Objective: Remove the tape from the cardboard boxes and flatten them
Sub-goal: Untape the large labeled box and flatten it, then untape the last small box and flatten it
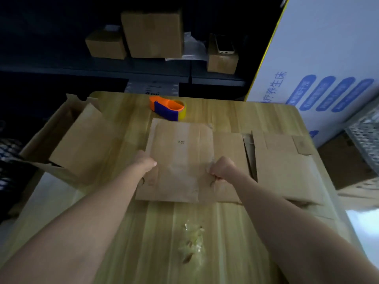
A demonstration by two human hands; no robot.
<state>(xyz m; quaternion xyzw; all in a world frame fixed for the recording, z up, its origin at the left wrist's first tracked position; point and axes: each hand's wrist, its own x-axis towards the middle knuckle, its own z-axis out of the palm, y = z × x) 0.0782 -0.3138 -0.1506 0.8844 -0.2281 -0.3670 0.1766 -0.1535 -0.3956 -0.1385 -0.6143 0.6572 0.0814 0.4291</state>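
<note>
A flattened cardboard box (182, 158) lies in the middle of the wooden table (235, 113). My left hand (144, 162) is closed on its left edge and my right hand (222, 168) is closed on its right part, both pressing it flat. More flattened cardboard (285, 167) lies to the right, partly under the held piece. An open cardboard box (80, 140) with raised flaps stands at the table's left edge. A crumpled wad of clear tape (192, 242) rests on the table near me.
An orange and blue tape dispenser (168, 108) sits at the table's far edge. Behind it, dark shelves hold several cardboard boxes (152, 33) and a phone (224, 45). A large white printed box (320, 64) stands at the right.
</note>
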